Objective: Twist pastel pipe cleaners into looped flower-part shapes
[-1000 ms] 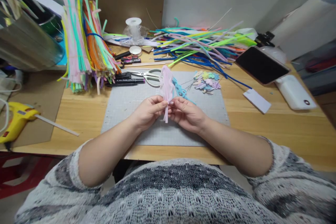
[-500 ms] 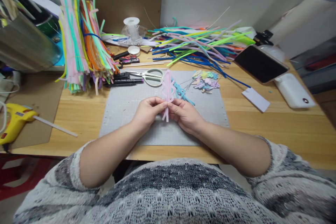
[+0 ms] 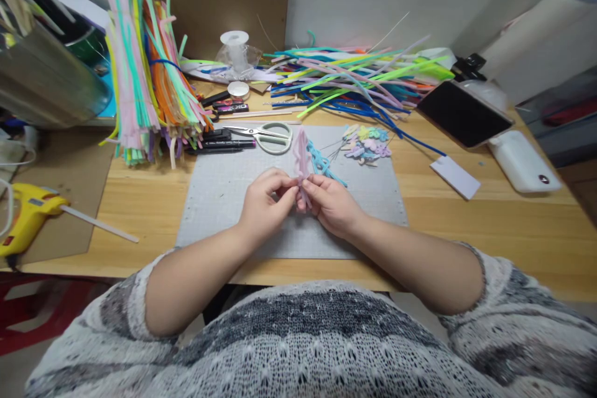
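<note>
Between my two hands is a pink shape of bent pipe cleaners (image 3: 302, 152), held upright above the grey cutting mat (image 3: 219, 211). My left hand (image 3: 270, 199) pinches its lower part between thumb and index finger. From the other side, my right hand (image 3: 331, 202) grips the same spot, fingers curled behind it. Loose pink ends poke out below the fingertips. Just behind my right hand lies a blue pipe cleaner piece (image 3: 321, 161) on the mat. Green-handled scissors (image 3: 275, 138) rest beyond my left hand.
Small pastel flower shapes with wires (image 3: 366, 142) lie at the mat's upper right. Loose pipe cleaners (image 3: 354, 74) spread along the back, and bundled ones (image 3: 133, 68) stand at left. A yellow glue gun (image 3: 28, 217), black markers (image 3: 224, 145) and a phone (image 3: 464, 113) are also on the table.
The pink shape has turned so it shows narrower, edge-on, and shifted slightly right. My left fingers have changed their pinch, and the lower ends now slant right.
</note>
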